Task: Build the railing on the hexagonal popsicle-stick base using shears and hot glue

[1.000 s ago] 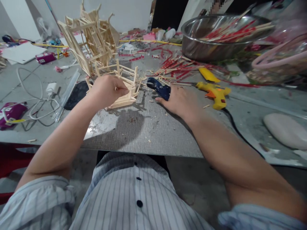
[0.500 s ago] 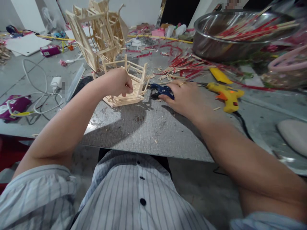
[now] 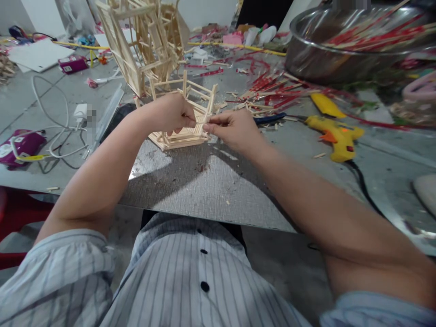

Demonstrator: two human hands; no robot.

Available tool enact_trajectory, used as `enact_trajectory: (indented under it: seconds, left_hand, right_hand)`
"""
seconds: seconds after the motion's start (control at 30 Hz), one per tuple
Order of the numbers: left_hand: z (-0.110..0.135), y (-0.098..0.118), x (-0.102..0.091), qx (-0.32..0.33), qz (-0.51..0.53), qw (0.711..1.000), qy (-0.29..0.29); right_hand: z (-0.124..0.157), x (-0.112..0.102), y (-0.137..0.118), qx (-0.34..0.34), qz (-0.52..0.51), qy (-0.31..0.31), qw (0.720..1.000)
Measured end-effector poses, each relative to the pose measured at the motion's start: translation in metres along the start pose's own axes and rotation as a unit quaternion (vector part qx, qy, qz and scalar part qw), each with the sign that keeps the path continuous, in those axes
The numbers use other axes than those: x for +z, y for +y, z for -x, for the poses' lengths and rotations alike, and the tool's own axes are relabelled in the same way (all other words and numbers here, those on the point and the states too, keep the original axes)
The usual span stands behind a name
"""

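My left hand [image 3: 172, 113] is closed in a pinch above a small open frame of thin wooden sticks [image 3: 184, 144]. Its fingertips almost meet those of my right hand [image 3: 236, 129], also pinching, at the frame's right side. Between the two pinches shows what looks like a thin pale wooden stick [image 3: 199, 123], partly hidden by fingers. Blue-handled pliers [image 3: 272, 119] lie just behind my right hand, their jaws hidden. Behind the small frame stands a taller model of wooden sticks [image 3: 143, 50].
A yellow glue gun [image 3: 337, 134] lies at right, its black cord trailing forward. Red-wrapped sticks [image 3: 269, 91] are strewn behind it, near a large steel basin [image 3: 306, 61]. White cables [image 3: 57, 118] and purple boxes [image 3: 20, 147] are on the left.
My right hand has let go of the blue pliers and moved left to my left hand, its fingers now pinched. My left hand stays over the small frame. The view has shifted slightly.
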State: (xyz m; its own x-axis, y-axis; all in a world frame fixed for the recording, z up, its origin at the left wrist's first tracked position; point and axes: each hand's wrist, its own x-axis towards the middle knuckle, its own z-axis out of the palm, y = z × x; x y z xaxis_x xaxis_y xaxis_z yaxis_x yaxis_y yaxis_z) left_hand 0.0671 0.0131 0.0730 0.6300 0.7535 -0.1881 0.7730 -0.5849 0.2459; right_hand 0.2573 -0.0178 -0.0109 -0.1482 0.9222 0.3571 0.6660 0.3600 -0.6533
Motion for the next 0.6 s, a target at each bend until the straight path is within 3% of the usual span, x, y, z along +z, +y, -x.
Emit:
enact_trajectory:
  seconds: [0.17, 0.47, 0.6]
  left_hand:
    - [0.003, 0.003, 0.001, -0.017, 0.012, 1.000, -0.005]
    - [0.003, -0.009, 0.007, 0.049, 0.011, 0.998, 0.036]
    - [0.005, -0.008, 0.007, 0.047, 0.014, 0.998, 0.048]
  right_hand:
    - [0.003, 0.008, 0.002, -0.009, -0.027, 0.007, 1.000]
    - [0.005, 0.007, -0.003, -0.013, -0.010, -0.002, 1.000]
    - [0.005, 0.006, -0.002, -0.016, -0.011, -0.011, 1.000]
